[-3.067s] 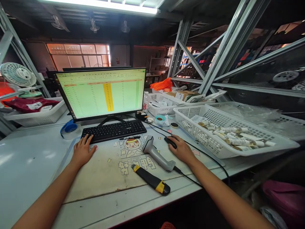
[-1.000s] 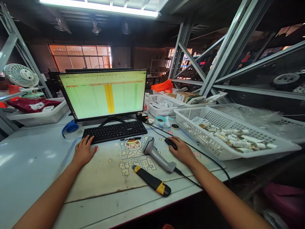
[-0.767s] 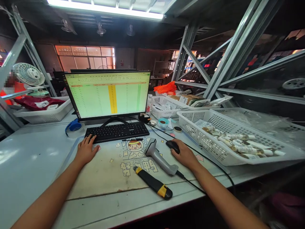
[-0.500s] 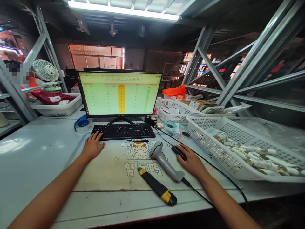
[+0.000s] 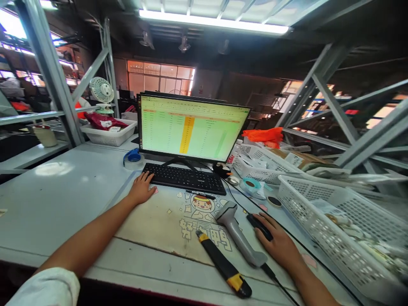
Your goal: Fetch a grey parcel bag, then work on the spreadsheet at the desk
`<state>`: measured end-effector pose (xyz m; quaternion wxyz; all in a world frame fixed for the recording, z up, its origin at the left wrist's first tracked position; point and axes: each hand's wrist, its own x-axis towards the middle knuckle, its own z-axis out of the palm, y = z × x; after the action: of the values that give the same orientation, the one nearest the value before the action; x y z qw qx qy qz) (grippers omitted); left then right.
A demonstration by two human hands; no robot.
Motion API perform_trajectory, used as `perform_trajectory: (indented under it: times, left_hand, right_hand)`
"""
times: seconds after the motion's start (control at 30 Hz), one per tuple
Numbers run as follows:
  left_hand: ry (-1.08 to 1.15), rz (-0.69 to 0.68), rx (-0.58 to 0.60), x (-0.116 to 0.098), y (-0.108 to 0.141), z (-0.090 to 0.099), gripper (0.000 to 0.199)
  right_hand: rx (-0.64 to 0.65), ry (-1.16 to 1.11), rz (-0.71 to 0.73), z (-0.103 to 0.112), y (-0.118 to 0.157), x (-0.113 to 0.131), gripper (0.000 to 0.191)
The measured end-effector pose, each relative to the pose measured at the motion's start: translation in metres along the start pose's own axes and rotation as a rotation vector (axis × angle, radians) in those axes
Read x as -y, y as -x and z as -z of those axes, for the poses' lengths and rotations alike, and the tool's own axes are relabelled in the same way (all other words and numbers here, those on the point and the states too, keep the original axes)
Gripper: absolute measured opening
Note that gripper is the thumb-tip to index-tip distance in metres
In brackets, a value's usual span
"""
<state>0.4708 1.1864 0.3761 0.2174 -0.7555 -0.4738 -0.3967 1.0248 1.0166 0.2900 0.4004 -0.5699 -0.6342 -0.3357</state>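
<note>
My left hand (image 5: 142,188) rests with spread fingers on the left end of the black keyboard (image 5: 185,177). My right hand (image 5: 276,238) lies over the black mouse (image 5: 259,226), its fingers curved along it. Between my hands, a grey barcode scanner (image 5: 240,236) and a black and yellow utility knife (image 5: 223,263) lie on the printed desk mat (image 5: 146,221). A pen (image 5: 200,194) is just below the keyboard. Behind it stands a monitor (image 5: 194,127) showing a spreadsheet with a yellow column.
White baskets (image 5: 338,238) with wrapped items stand at the right. Blue tape (image 5: 133,158) sits left of the keyboard, teal tape (image 5: 251,185) right of it. Another basket (image 5: 111,134) and a fan (image 5: 101,90) are at the back left. The scanner cable runs to the front edge.
The view has turned and tilted, so the desk items appear further right. Both hands keep their places on the keyboard and mouse. The spreadsheet on the screen looks shifted sideways.
</note>
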Motion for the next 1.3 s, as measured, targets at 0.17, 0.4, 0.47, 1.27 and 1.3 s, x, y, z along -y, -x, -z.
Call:
perform_trajectory:
  times: [0.17,0.4,0.47,1.27,1.3]
  left_hand:
    - [0.042,0.031,0.029,-0.001,0.001,0.003,0.069]
    - [0.063,0.025,0.035,0.001,0.001,0.002,0.070]
    - [0.061,0.028,0.033,0.001,0.001,0.001,0.070]
    - [0.088,0.028,0.043,-0.003,0.002,0.008,0.068]
    - [0.089,0.030,0.047,-0.004,0.002,0.009,0.068]
  right_hand:
    - [-0.009,-0.002,0.020,-0.004,-0.003,-0.007,0.059]
    - [-0.012,0.004,-0.005,0.001,-0.006,-0.002,0.061]
    - [-0.043,-0.002,-0.018,0.002,-0.006,0.000,0.062]
    - [-0.077,-0.051,-0.002,-0.005,-0.012,-0.015,0.062]
    - [-0.073,-0.055,-0.001,-0.005,-0.012,-0.015,0.061]
